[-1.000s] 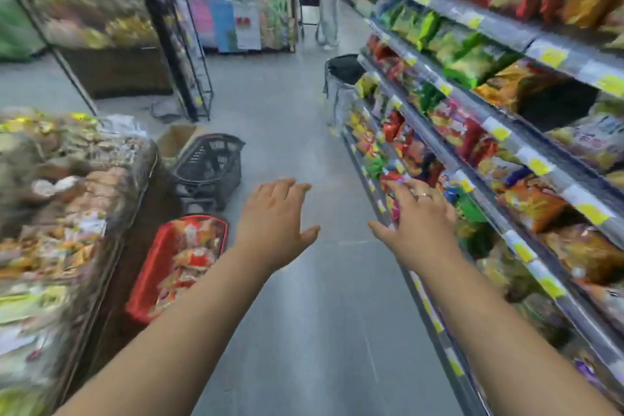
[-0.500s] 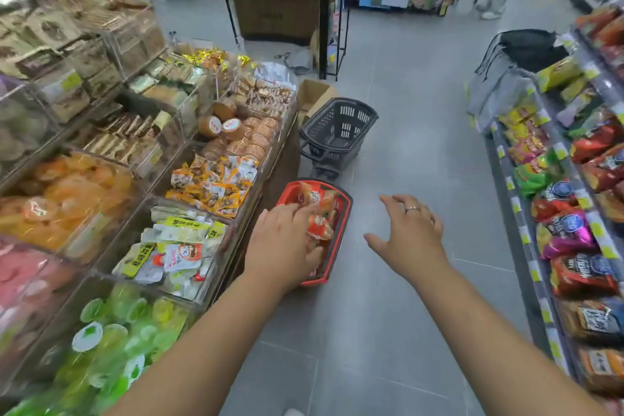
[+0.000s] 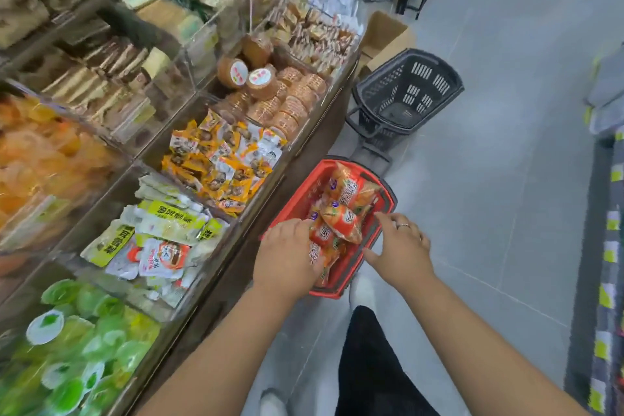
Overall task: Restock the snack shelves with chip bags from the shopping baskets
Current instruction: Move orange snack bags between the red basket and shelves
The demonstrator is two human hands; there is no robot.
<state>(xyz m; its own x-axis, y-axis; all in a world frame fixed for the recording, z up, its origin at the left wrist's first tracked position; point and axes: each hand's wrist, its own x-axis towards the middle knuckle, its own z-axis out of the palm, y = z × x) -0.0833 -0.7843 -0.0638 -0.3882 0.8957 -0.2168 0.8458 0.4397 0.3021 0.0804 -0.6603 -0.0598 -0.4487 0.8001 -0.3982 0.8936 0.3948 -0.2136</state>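
Note:
A red shopping basket (image 3: pixel 294 198) stands on the floor beside the display counter, holding several orange chip bags (image 3: pixel 350 193). My left hand (image 3: pixel 287 258) reaches into the basket's near left side, fingers lying on the bags, thumb against one bag's edge. My right hand (image 3: pixel 402 246), with a ring on one finger, is spread over the basket's right rim, its fingertips close to the nearest chip bag (image 3: pixel 341 223). Neither hand has lifted a bag. The snack shelves (image 3: pixel 612 246) show only as a blurred strip at the right edge.
An empty black basket (image 3: pixel 407 91) stands just beyond the red one, with an open cardboard box (image 3: pixel 385 34) behind it. Clear bins of packaged snacks (image 3: pixel 216 159) fill the left side. Grey tiled floor (image 3: pixel 506 179) runs between counter and shelves. My black trouser leg (image 3: pixel 368 365) is below.
My view swung from the snack shelves on the right down to the baskets. Both hands moved down and into the red basket, now meeting the chip bags.

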